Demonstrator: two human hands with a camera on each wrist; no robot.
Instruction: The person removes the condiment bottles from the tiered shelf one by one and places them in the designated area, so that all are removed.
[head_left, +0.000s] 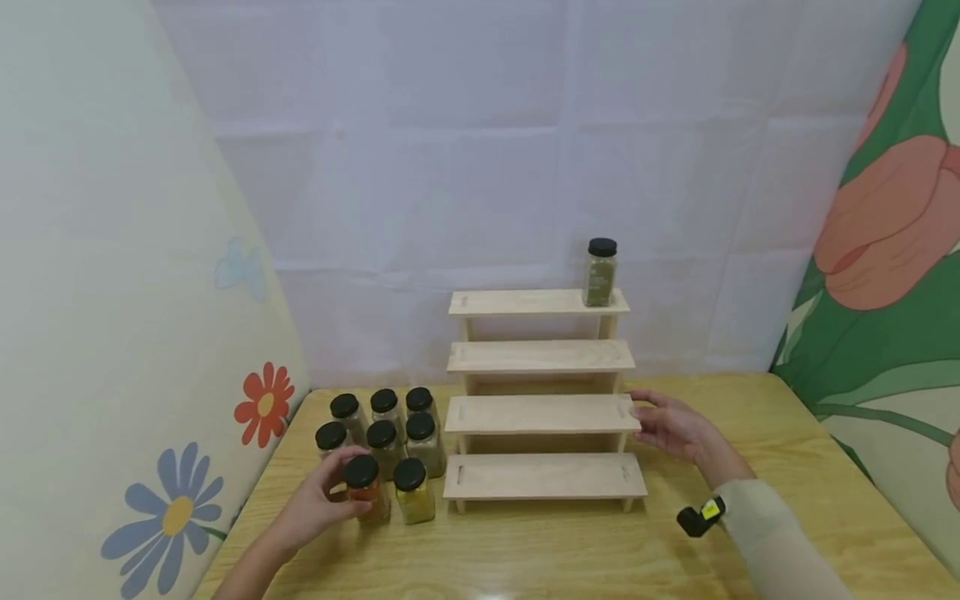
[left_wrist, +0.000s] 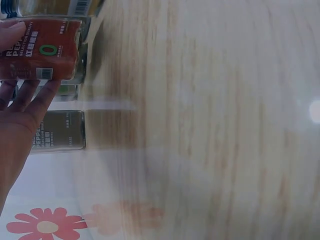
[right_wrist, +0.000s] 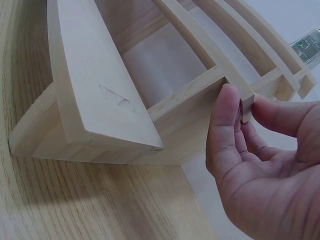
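Note:
My left hand (head_left: 317,502) grips a square glass spice jar (head_left: 363,492) with a black lid and orange-red contents, thumb on the near side. In the left wrist view the red label on this jar (left_wrist: 42,47) reads as pepper, and its base is close to the tabletop. With my right hand (head_left: 675,429) I pinch the right end of a step on a four-step wooden rack (head_left: 536,414), the second from the bottom. The right wrist view shows thumb and fingers on either side of that step's end (right_wrist: 247,102).
Several black-lidded jars stand grouped left of the rack, a yellow one (head_left: 415,500) in front. One jar of green contents (head_left: 600,279) stands on the top step's right end. White cloth (head_left: 435,183) hangs behind the wooden table (head_left: 525,554); flower-patterned panels flank it.

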